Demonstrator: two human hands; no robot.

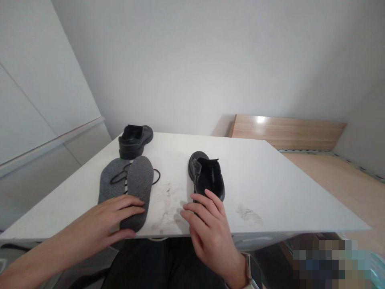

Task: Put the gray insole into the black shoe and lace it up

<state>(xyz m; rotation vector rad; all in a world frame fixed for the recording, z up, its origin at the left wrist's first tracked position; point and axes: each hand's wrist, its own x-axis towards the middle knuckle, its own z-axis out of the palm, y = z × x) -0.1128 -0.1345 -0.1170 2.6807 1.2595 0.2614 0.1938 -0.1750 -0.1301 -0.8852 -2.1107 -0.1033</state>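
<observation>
My left hand (112, 218) lies over the heel end of a grey felt insole (140, 176), with its fingers stretched across the top and the thumb by the near edge. Partly beneath that insole is a second grey insole (110, 180), and a black shoelace (156, 178) loops out around them. A black leather shoe (199, 160) stands on the table with its toe pointing away and its opening towards me. My right hand (209, 228) is at this shoe's heel, fingers spread and holding nothing; whether they touch the heel is unclear.
Another black shoe (135, 141) stands at the table's far left corner, behind the insoles. Dark scuff marks stain the white table (255, 172). To the right is a bed with a wooden headboard (282, 130). A wall closes off the back.
</observation>
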